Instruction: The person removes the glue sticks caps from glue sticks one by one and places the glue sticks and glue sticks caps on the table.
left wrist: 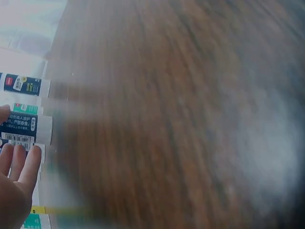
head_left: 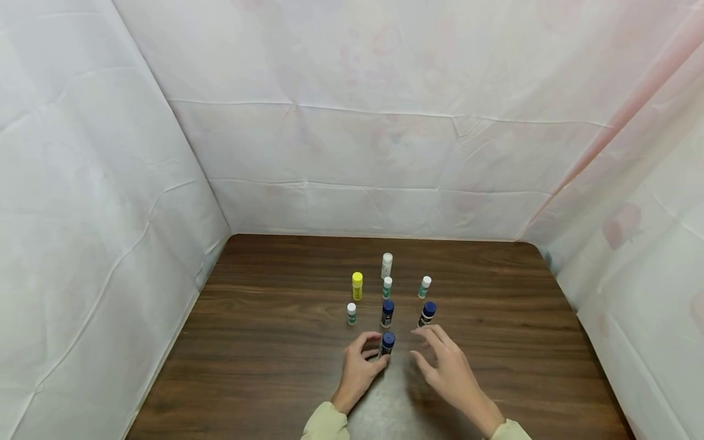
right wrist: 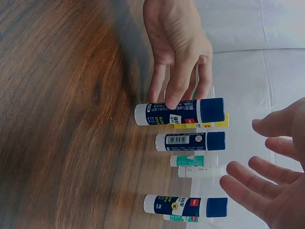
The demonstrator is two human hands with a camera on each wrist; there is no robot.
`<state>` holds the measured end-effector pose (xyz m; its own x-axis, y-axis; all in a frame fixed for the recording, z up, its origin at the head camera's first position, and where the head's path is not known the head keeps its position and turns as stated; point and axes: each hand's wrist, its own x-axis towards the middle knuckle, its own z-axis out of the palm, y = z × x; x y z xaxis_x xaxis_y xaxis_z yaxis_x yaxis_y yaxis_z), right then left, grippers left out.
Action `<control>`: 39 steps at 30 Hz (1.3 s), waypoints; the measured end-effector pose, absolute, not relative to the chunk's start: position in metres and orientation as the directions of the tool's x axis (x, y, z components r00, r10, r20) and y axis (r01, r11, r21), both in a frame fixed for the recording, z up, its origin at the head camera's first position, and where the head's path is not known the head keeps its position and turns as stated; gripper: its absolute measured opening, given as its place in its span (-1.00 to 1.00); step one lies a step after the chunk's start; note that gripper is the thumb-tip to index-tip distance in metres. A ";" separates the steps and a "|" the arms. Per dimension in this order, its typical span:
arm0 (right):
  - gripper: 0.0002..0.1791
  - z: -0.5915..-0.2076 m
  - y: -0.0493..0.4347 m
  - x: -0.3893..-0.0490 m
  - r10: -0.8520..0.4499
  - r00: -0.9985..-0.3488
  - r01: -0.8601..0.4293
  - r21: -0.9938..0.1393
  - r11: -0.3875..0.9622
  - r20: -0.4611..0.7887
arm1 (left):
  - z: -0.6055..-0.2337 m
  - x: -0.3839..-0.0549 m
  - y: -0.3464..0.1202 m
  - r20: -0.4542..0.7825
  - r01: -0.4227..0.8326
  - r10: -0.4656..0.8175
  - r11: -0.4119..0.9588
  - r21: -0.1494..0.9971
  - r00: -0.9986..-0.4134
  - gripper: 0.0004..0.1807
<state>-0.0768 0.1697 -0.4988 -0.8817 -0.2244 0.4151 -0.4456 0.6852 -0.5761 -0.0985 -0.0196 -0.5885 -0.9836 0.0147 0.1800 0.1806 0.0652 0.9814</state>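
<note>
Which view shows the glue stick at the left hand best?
Right wrist: the glue stick shows large and lengthwise, cap to base, with the left hand covering only a little. Head shows it small, from above, partly hidden by that hand. Left wrist shows only its lower part; the cap is out of frame.

A screened tabletop booth, viewed from my place at the table. The wood-grain table [head_left: 264,354] before me is bounded by creased, pale sheeting: a left sheet [head_left: 110,214], a back sheet [head_left: 357,153] with faint pinkish print, and a right sheet [head_left: 649,244] with larger faded motifs. A pink strip [head_left: 599,150] marks the far right corner. The glue sticks [head_left: 387,315] standing before me lend a stationery-desk character. Because the sheeting hides the surrounding room, I cannot tell whether it is a home, office or lab.
</note>
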 end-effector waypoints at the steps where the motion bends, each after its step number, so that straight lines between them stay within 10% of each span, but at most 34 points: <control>1: -0.51 -0.499 0.169 -0.077 -0.227 -0.879 -0.451 -0.576 0.681 0.420 | -0.585 -0.098 -0.019 0.189 0.189 0.016 0.066 0.980 -0.982 -0.56; 39: -0.46 -0.490 0.151 -0.090 -0.286 -0.816 -0.556 -0.544 0.629 0.502 | -0.547 -0.096 -0.010 0.349 0.333 -0.028 0.233 0.914 -0.937 -0.62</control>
